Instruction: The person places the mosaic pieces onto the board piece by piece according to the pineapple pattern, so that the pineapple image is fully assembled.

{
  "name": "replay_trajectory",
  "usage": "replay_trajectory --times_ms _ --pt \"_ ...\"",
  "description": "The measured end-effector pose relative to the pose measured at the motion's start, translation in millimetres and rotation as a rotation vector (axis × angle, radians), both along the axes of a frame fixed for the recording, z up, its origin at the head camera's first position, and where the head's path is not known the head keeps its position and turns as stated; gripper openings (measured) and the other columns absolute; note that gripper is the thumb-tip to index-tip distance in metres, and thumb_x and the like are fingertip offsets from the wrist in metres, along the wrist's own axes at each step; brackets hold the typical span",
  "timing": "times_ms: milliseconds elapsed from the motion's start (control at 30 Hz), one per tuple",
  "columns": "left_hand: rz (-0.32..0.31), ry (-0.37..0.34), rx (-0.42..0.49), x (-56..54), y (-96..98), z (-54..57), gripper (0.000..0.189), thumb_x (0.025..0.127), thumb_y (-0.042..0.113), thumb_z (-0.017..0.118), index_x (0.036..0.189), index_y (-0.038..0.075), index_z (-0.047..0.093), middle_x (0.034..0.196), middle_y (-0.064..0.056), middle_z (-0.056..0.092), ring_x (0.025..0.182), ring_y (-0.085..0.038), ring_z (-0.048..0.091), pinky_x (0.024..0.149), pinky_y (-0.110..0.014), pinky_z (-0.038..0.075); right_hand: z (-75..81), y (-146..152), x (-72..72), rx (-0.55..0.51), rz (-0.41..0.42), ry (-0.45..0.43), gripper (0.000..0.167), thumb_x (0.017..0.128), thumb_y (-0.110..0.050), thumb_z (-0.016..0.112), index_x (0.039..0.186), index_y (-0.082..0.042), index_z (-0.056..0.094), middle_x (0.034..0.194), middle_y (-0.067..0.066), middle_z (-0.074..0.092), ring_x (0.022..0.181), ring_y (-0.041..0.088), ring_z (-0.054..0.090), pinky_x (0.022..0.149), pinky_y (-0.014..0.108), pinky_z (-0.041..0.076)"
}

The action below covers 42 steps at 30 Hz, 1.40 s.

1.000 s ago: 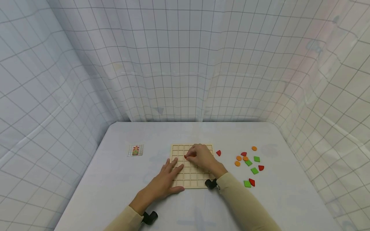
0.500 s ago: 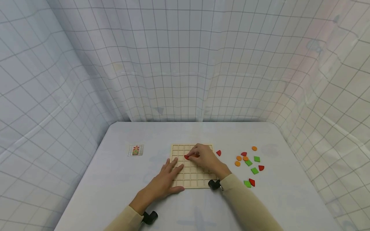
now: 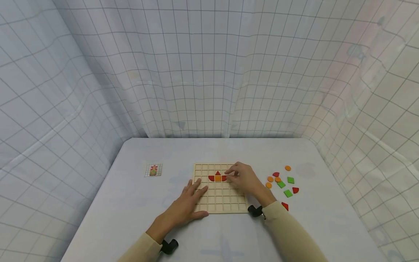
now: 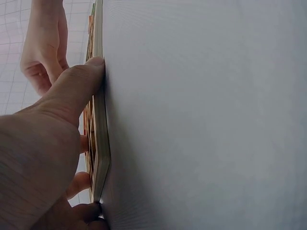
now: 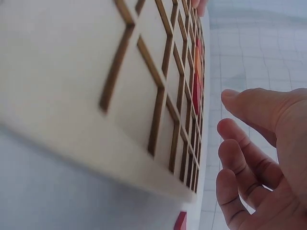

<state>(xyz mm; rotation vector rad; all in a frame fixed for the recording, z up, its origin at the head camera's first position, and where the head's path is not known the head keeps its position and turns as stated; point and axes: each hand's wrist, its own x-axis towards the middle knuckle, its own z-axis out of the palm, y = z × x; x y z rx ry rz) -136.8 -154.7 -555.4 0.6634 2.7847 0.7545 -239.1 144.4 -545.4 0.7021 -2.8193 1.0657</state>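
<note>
A pale wooden grid board (image 3: 216,200) lies on the table. My left hand (image 3: 186,203) rests on its left side with fingers spread; in the left wrist view the thumb (image 4: 86,72) lies over the board's near edge. In the grid, a red triangle (image 3: 218,173) sits above an orange square (image 3: 218,178). A rounded red piece (image 3: 211,178) lies left of the square, and another red piece (image 3: 224,178) lies right of it. My right hand (image 3: 245,178) hovers over the board's right side, beside that piece. In the right wrist view its fingertips are apart, holding nothing.
Loose orange discs (image 3: 287,168), green squares (image 3: 288,193) and red rounded pieces (image 3: 295,190) lie to the right. A small pattern card (image 3: 153,170) lies left of the board. A gridded white curtain (image 3: 209,72) surrounds the table.
My right hand has let go of the left red piece and moved right, uncovering the triangle, square and right red piece. It now hides the loose red piece beside the board. The left hand stays put.
</note>
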Motion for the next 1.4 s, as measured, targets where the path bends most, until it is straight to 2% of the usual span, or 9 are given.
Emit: replay_trajectory --times_ms 233,467,633,833,967,1200,1400 --pt "0.001 -0.019 0.014 0.4 0.2 -0.4 0.096 0.103 0.051 0.089 0.18 0.014 0.046 0.195 -0.022 0.022 0.182 -0.055 0.012 0.144 -0.075 0.025 -1.9 28 5.7 0.024 -0.066 0.035 0.011 0.102 -0.011 0.09 0.113 -0.011 0.091 0.112 0.006 0.081 0.09 0.013 0.064 0.077 0.025 0.054" --pt "-0.003 -0.01 0.007 0.5 -0.1 -0.6 0.096 0.103 0.049 0.09 0.18 0.013 0.046 0.195 -0.022 0.022 0.182 -0.056 0.012 0.143 -0.075 0.025 -5.8 61 12.3 0.049 -0.14 0.054 0.012 0.102 -0.011 0.09 0.114 -0.012 0.091 0.11 0.006 0.081 0.094 0.019 0.071 0.08 0.028 0.058" --pt "-0.007 -0.007 -0.005 0.0 -0.3 -1.3 0.096 0.103 0.051 0.089 0.18 0.014 0.045 0.195 -0.022 0.021 0.182 -0.056 0.012 0.144 -0.074 0.024 -6.5 85 15.2 0.055 -0.199 0.03 0.017 0.101 -0.01 0.092 0.117 -0.011 0.09 0.117 0.011 0.081 0.096 0.022 0.071 0.081 0.031 0.058" --pt "-0.013 -0.006 0.011 -0.5 -0.8 -1.3 0.097 0.103 0.051 0.089 0.18 0.013 0.045 0.195 -0.022 0.021 0.182 -0.056 0.013 0.144 -0.074 0.024 -8.9 112 18.2 0.065 -0.271 -0.049 0.024 0.102 -0.015 0.091 0.126 -0.011 0.09 0.121 0.012 0.079 0.093 0.021 0.066 0.08 0.028 0.057" --pt "-0.017 0.001 0.012 0.0 -1.3 -1.0 0.097 0.103 0.051 0.089 0.18 0.013 0.045 0.195 -0.022 0.022 0.181 -0.056 0.014 0.144 -0.075 0.024 -9.0 128 22.8 0.059 -0.272 -0.07 0.026 0.103 -0.014 0.09 0.128 -0.009 0.089 0.121 0.012 0.078 0.094 0.019 0.065 0.081 0.025 0.057" --pt "-0.025 0.008 0.03 1.4 -2.1 1.7 0.096 0.103 0.049 0.089 0.179 0.009 0.046 0.193 -0.025 0.024 0.18 -0.06 0.016 0.142 -0.078 0.026 -6.9 146 26.1 0.06 -0.205 0.015 0.02 0.1 -0.007 0.091 0.119 -0.003 0.089 0.109 0.014 0.081 0.087 0.016 0.068 0.076 0.026 0.056" --pt "-0.022 0.005 0.025 1.1 -1.2 2.9 0.096 0.103 0.05 0.09 0.179 0.01 0.046 0.193 -0.025 0.025 0.179 -0.06 0.016 0.142 -0.077 0.026 -7.6 153 24.8 0.046 -0.198 0.003 0.016 0.102 -0.004 0.088 0.117 -0.003 0.09 0.11 0.013 0.082 0.088 0.015 0.072 0.076 0.024 0.058"
